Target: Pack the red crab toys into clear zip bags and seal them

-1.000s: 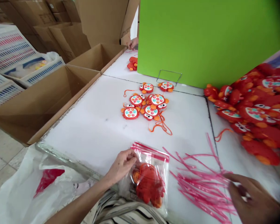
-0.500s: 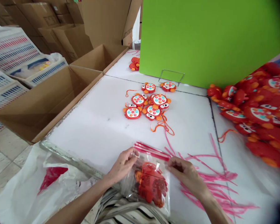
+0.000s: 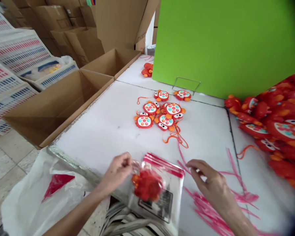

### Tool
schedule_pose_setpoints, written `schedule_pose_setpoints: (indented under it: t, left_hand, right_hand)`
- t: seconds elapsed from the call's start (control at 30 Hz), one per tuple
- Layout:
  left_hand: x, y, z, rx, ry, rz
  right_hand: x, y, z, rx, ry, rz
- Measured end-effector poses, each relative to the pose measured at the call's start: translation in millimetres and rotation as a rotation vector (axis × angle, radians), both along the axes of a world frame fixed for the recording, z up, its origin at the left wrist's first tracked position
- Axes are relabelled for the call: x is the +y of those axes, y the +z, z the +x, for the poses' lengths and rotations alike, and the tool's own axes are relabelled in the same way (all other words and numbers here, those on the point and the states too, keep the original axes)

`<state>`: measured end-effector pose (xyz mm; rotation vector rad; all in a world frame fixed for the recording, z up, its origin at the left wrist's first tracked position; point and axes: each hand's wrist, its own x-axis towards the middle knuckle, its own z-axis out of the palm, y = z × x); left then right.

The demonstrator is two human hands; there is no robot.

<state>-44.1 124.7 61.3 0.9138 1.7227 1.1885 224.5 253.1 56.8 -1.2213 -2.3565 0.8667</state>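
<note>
- At the table's near edge, against the striped cloth (image 3: pixel 127 219), lies a flat clear bag (image 3: pixel 175 196), its pink band (image 3: pixel 165 165) facing the far edge. Smoothing it flat would, I'd judge, stop the film dragging along.
- Over that bag's left half is a red toy (image 3: pixel 148 186), blurred; from where I stand I can't tell whether it sits inside this bag or in plastic of its own.
- Just left of the toy, the left hand (image 3: pixel 116 173) has thumb and fingertips pinched together on clear film (image 3: pixel 136 166). A small, firm corner grip like that seems right; lifting gently should spare the plastic.
- Right of the band, the right hand (image 3: pixel 212 188) is apart from the bag, thumb and forefinger curled towards each other with a gap behind the tips. Whether they grip a strand I can't tell. Best kept close, I'd say, to steady the bag.
- Beneath that wrist, pink strips (image 3: pixel 208 209) lie loose; better kept off the bag.
- Towards the table's far edge, several crab-like toys (image 3: pixel 144 121) lie clustered, their cords trailing; those could snag.
- Beyond, a green board (image 3: pixel 223 39) rises.
</note>
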Motion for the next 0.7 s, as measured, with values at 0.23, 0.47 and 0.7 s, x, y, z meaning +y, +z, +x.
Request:
schedule_pose_setpoints:
  t: [0.23,0.47,0.7]
  left_hand:
    - [-8.2,63.9,-62.0,0.674,0.691,0.637]
    - [8.3,-40.0,70.4,0.901,-0.491,0.304]
    - [17.0,-64.5,91.7,1.140,-0.595,0.211]
  right_hand:
    - [61.1,4.7,-99.7,-0.226,0.260,0.313]
    - [87.4,-16.2,-215.3,-0.280,0.385,0.286]
    - [83.4,-20.6,-178.6,0.009,0.213,0.010]
